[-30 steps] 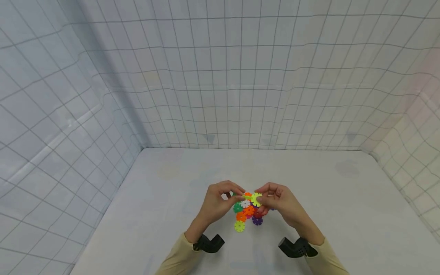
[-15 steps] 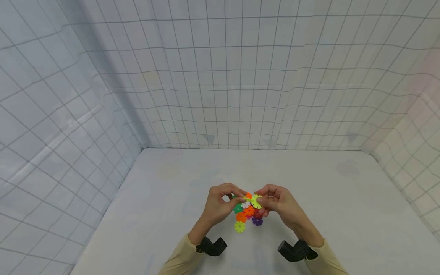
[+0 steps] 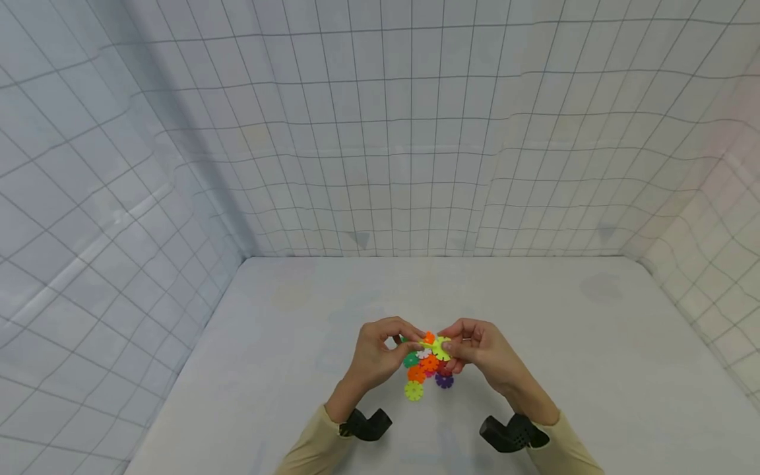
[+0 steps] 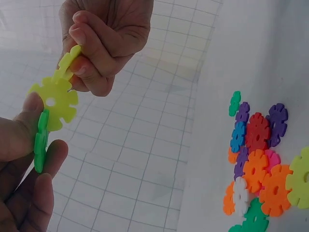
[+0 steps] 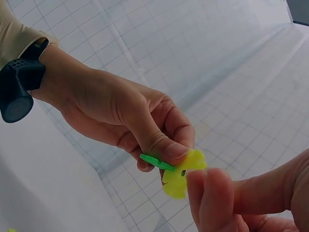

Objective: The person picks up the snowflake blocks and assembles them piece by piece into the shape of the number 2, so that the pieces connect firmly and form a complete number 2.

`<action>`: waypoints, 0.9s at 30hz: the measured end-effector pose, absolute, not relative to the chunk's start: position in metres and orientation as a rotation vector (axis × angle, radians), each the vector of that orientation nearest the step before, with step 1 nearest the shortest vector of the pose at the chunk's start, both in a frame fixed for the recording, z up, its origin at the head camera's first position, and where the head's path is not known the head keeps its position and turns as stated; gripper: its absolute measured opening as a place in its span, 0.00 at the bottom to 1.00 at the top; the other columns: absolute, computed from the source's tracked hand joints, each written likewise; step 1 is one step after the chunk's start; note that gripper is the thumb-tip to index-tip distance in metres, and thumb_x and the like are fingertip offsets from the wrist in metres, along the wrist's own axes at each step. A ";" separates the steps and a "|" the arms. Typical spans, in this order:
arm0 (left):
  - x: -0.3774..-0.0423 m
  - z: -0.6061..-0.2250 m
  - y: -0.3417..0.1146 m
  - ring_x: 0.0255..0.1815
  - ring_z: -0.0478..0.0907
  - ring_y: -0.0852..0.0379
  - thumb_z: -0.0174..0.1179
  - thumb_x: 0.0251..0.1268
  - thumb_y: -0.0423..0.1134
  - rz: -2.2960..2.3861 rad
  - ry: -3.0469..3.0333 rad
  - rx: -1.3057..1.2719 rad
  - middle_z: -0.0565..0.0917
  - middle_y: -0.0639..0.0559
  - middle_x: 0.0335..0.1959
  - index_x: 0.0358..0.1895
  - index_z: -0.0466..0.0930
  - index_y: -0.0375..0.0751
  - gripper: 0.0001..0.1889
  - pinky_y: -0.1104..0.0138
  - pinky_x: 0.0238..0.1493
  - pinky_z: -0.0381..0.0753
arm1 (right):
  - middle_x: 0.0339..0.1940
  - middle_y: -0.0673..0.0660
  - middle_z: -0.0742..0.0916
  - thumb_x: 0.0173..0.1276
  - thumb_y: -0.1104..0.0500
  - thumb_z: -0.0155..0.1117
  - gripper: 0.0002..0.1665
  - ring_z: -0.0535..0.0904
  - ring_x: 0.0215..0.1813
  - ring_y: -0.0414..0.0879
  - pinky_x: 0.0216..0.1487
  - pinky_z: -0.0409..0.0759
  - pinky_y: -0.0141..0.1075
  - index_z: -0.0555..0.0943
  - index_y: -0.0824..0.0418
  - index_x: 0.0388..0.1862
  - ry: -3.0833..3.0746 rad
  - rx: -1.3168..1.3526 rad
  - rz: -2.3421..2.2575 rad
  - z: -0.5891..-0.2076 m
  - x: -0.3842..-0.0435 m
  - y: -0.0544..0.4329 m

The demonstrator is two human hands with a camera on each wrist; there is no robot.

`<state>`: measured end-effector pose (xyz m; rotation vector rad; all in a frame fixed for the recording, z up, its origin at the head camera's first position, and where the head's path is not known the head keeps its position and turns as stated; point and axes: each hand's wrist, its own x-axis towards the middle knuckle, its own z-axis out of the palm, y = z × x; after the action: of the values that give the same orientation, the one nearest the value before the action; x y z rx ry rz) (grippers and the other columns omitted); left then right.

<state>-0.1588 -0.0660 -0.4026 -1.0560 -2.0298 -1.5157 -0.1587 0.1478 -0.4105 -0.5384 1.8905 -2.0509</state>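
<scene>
White sheeting point(image 3: 386, 138) ruled with a dark grid rises at the back and both sides. It meets the pale bench point(image 3: 309, 303), whose surface runs toward the wearer. Two cream sleeves point(image 3: 315, 445) enter from the near edge. The left hand point(image 3: 382, 349) and right hand point(image 3: 482, 346), raised over the bench, face each other with their fingertips near together. Each is closed in a pinch on a yellow piece. A black wrist device point(image 3: 365, 425) is strapped to each wrist.

On the bench, between and partly beneath the hands, lies a cluster of notched plastic discs, several overlapping: orange disc point(image 4: 275, 190), red disc point(image 4: 258, 131), purple disc point(image 4: 278, 124), blue disc point(image 4: 237, 137), white disc point(image 4: 240, 196) and others in green and pink. A loose yellow disc point(image 3: 413, 390) lies at the cluster's near end.

Above the cluster, the left hand pinches the first yellow disc point(image 4: 60, 104), seen face-on in the left wrist view; the right hand pinches the second yellow disc point(image 4: 67, 62), nearly edge-on there. The two meet at their rims; how deeply they interlock cannot be told. A held green disc point(image 4: 41, 145), edge-on, meets the first beside the left thumb.
</scene>
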 end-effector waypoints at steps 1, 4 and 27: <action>-0.159 -0.403 -0.066 0.27 0.80 0.56 0.68 0.44 0.17 -1.498 -2.031 -1.053 0.85 0.43 0.27 0.23 0.79 0.36 0.11 0.68 0.23 0.76 | 0.30 0.59 0.84 0.65 0.69 0.61 0.15 0.80 0.21 0.42 0.27 0.81 0.32 0.72 0.83 0.42 1.887 -0.534 -2.054 -0.410 -0.158 0.147; -0.165 -0.416 -0.067 0.28 0.80 0.58 0.69 0.46 0.20 -1.457 -2.042 -1.037 0.85 0.47 0.28 0.24 0.80 0.38 0.11 0.71 0.25 0.76 | 0.31 0.60 0.83 0.65 0.70 0.61 0.16 0.80 0.21 0.42 0.27 0.81 0.33 0.72 0.84 0.43 1.881 -0.518 -2.064 -0.411 -0.158 0.145; -0.178 -0.437 -0.076 0.28 0.75 0.63 0.69 0.55 0.35 -1.294 -2.328 -0.909 0.83 0.59 0.29 0.33 0.85 0.43 0.04 0.63 0.32 0.78 | 0.30 0.63 0.83 0.70 0.57 0.60 0.22 0.81 0.27 0.50 0.34 0.82 0.40 0.76 0.75 0.51 2.043 -0.336 -2.043 -0.426 -0.166 0.141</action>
<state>-0.1785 -0.0758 -0.4366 -0.9093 -2.3279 -1.2937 -0.1664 0.1406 -0.4264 -0.3361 2.0429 -2.0432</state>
